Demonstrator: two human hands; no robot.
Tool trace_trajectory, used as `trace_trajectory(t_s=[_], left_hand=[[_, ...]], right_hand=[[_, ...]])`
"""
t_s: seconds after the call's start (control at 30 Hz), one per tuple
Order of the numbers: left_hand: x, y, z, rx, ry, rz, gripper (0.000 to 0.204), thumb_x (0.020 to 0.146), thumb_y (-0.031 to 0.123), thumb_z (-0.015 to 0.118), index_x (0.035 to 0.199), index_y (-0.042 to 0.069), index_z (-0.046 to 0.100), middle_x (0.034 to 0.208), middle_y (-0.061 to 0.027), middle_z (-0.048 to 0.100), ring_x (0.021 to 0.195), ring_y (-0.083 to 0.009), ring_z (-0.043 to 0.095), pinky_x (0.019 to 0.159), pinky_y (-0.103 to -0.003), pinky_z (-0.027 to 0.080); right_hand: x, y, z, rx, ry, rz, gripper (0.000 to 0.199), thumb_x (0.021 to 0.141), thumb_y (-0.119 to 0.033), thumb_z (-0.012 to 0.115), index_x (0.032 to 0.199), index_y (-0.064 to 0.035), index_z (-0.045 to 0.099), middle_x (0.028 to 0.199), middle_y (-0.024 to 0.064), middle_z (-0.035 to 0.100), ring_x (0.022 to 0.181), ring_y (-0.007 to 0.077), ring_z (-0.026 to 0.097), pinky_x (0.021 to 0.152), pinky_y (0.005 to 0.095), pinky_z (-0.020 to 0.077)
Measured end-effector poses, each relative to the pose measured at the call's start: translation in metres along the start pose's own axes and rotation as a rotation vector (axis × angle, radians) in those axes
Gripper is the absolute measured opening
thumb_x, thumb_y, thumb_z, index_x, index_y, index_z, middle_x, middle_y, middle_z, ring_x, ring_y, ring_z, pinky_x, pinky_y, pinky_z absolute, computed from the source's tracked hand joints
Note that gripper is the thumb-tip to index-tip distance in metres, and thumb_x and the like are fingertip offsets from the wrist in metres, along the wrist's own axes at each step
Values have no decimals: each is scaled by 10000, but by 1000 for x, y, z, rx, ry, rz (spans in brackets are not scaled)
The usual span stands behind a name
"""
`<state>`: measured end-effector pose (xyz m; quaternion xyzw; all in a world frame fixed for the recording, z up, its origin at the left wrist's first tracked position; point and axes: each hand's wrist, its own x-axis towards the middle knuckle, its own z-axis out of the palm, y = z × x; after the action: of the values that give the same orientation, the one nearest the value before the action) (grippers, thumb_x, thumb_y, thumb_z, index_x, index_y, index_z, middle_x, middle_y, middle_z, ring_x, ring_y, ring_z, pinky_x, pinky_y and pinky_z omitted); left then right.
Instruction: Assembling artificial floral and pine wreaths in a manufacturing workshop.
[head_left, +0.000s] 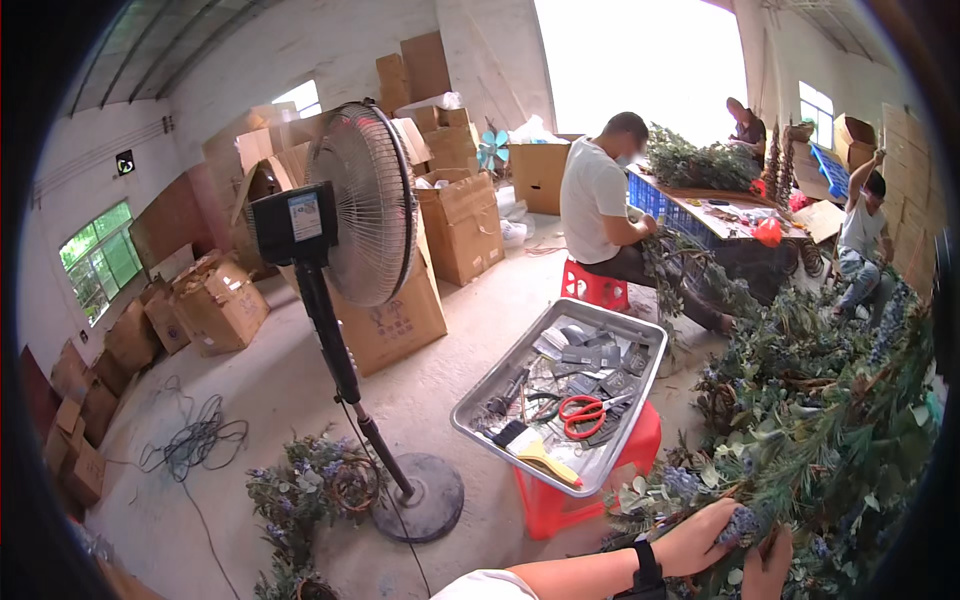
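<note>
Metal tray (pixel 612 315), one, stands on a red stool (pixel 640 455): yellow-handled brush (pixel 548 461) along near edge; red-handled scissors (pixel 577 417), tips toward right edge; dark packets (pixel 597 356) toward far edge. Pedestal fan (pixel 362 210), one, black. Cable (pixel 195 440), tangled, lies on floor (pixel 290 400). Cardboard box (pixel 462 232), brown, flaps raised.

The heaped greenery (pixel 800 455) sprawled along the right side, mixing long green needles with rounder, paler leaves. A blue-violet flower cluster (pixel 741 527) sat near its lower edge.
</note>
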<state>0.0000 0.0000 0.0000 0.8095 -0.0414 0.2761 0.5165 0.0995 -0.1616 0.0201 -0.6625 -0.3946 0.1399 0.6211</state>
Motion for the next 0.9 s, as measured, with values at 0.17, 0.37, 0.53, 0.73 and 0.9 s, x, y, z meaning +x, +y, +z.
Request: trace_trajectory(t_s=[0.17,0.37,0.53,0.73,0.9], left_hand=[[-13,24,-27,-40,54,-113,392,710,24,591,1090,-9,503,1000,-205,541,958,-371,527,857,-413,429],[-17,12,-48,-142,181,-192,410,748,18,588,1143,-25,484,994,-203,555,948,-378,543,841,-400,439],[-27,20,-68,-178,248,-255,480,763,-59,607,1215,-7,451,1111,-149,569,1037,-217,542,886,-348,436],[-5,50,-110,-273,128,-259,428,780,-79,573,1193,-1,495,1122,-99,540,1019,-186,542,912,-306,406],[56,68,-109,-451,176,-127,351,786,-104,547,1119,2,516,1091,-70,535,1002,-168,542,885,-312,440]], right_hand=[[4,-51,38,-400,70,29,281,700,-92,593,966,-9,562,739,137,593,603,303,554,547,385,422],[36,-74,46,-492,-76,-104,283,711,-190,664,856,-20,491,614,134,478,553,359,496,498,434,372],[29,-66,29,-518,-54,-91,304,715,-170,679,862,-15,463,618,136,475,551,339,485,500,417,364],[32,-64,32,-533,-65,-123,295,728,-184,668,824,-11,450,638,157,483,600,368,500,531,436,378],[32,-66,36,-537,-61,-166,295,737,-200,665,834,-12,460,678,161,513,666,372,530,568,442,411]])
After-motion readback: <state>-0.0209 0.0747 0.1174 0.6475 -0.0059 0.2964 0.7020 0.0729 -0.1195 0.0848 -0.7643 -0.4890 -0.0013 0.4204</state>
